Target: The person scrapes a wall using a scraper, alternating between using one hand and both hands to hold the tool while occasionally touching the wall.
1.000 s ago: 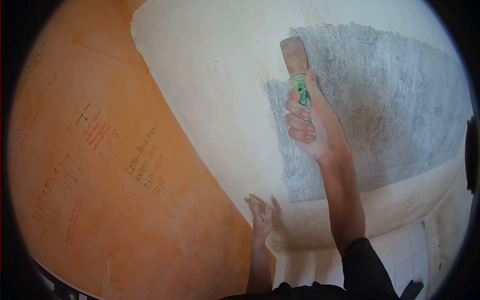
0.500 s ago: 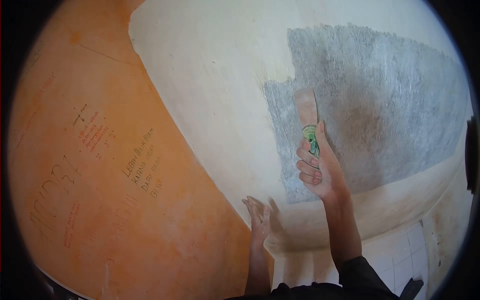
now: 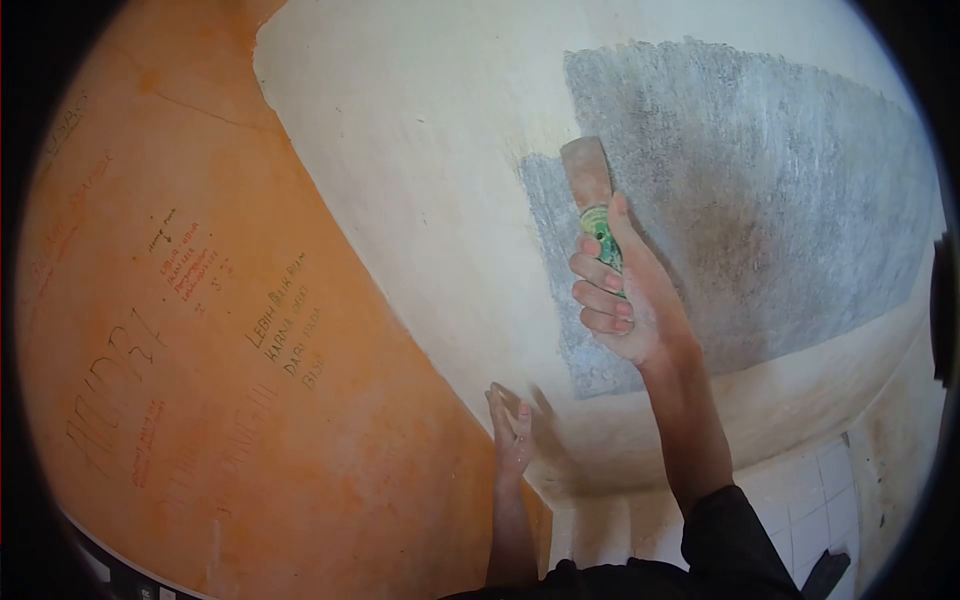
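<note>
My right hand (image 3: 635,295) is closed round the green handle of a putty knife (image 3: 588,172), thumb laid along the handle. Its wide, rust-brown blade points up, overlapping the left edge of a rough grey patch (image 3: 740,220) on the cream wall (image 3: 430,200). Lower and to the left, my left hand (image 3: 511,435) is raised with its fingers stretched out and nothing in it. Those fingers are close to the border between cream and orange, and a shadow falls beside them.
An orange wall (image 3: 330,460) with handwriting in black and red fills the left side. White tiles (image 3: 815,500) show at the lower right, beside a dark object (image 3: 826,575). Another dark object (image 3: 943,310) stands at the right edge.
My right hand has moved the putty knife up and a little left along the patch's edge. My left hand has shifted slightly left, fingers still stretched out.
</note>
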A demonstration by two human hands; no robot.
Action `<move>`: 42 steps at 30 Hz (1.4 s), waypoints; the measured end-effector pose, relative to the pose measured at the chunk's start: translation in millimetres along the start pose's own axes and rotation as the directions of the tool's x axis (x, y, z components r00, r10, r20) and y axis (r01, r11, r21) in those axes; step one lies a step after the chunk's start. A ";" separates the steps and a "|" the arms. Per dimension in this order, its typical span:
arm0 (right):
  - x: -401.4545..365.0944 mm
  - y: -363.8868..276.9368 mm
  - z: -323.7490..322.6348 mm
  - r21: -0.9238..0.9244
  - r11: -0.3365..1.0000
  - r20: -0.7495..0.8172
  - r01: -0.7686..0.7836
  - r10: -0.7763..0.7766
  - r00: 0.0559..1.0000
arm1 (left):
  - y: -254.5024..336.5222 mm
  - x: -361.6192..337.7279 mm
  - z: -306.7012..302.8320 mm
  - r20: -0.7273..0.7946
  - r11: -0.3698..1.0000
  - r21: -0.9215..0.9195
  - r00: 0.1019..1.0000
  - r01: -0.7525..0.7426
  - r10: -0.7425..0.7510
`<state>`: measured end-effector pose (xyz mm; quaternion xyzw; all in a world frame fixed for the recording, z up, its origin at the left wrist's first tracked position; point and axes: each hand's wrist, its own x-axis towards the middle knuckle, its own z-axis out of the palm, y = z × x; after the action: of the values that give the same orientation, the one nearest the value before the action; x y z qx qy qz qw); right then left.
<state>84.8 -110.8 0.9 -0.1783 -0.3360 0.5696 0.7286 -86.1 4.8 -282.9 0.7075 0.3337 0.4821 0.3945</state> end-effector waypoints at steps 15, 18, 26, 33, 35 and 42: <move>-16.3 43.0 -59.6 -0.248 0.967 -0.212 -0.050 -0.004 0.977 | 235.6 39.7 44.0 0.229 0.972 -0.163 0.952 -0.169 0.204; -21.7 33.6 -76.1 -0.380 0.920 -0.275 -0.098 -0.012 0.961 | 241.0 38.0 58.0 0.110 0.948 -0.034 0.942 -0.316 0.318; -113.7 21.8 -269.2 -0.960 -0.096 0.038 -0.261 -0.975 0.219 | 285.9 44.7 43.4 -0.111 0.926 0.255 0.942 -0.280 0.316; -124.3 46.0 -354.8 -0.938 -0.114 -0.081 -0.327 -0.846 0.526 | 285.7 60.1 67.8 -0.228 0.776 0.518 0.816 -0.360 0.532; -124.9 46.0 -354.2 -0.928 -0.085 -0.146 -0.364 -0.814 0.563 | 300.7 63.8 70.1 -0.230 0.772 0.534 0.819 -0.345 0.526; -128.7 46.8 -365.0 -0.943 -0.062 -0.160 -0.326 -0.775 0.612 | 302.0 53.0 74.1 -0.245 0.837 0.447 0.856 -0.316 0.455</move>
<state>288.3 -174.8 -325.4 -0.7671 -0.3372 -0.1316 0.5297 28.3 -108.3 -11.5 0.7302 0.3344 0.5912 0.0743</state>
